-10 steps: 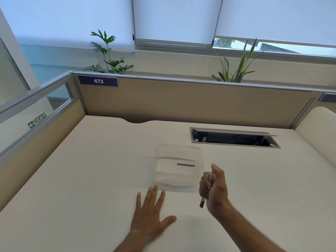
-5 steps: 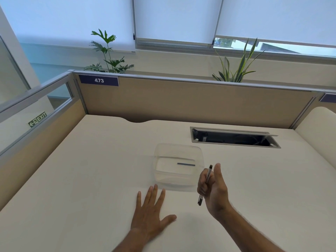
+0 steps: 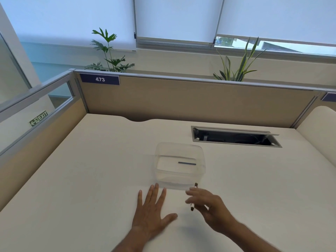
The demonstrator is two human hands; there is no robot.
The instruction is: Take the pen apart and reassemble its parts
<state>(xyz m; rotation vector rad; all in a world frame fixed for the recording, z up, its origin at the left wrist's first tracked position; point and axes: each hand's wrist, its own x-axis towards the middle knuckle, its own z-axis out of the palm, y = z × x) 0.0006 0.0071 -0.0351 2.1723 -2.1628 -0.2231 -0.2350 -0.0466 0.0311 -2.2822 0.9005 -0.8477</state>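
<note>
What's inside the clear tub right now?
The tub holds one thin dark rod, lying flat on its bottom. Nothing else shows through the clear walls. The pen is outside, in the right hand.

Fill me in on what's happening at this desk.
A person is working on a pen at a cream desk. The right hand holds the pen just in front of a clear plastic container, which has a thin dark rod inside. The left hand lies flat and empty on the desk.

Two hands [image 3: 151,211]; one pen [image 3: 193,199]; one container [image 3: 179,165] (clear); two plants [image 3: 109,51].
</note>
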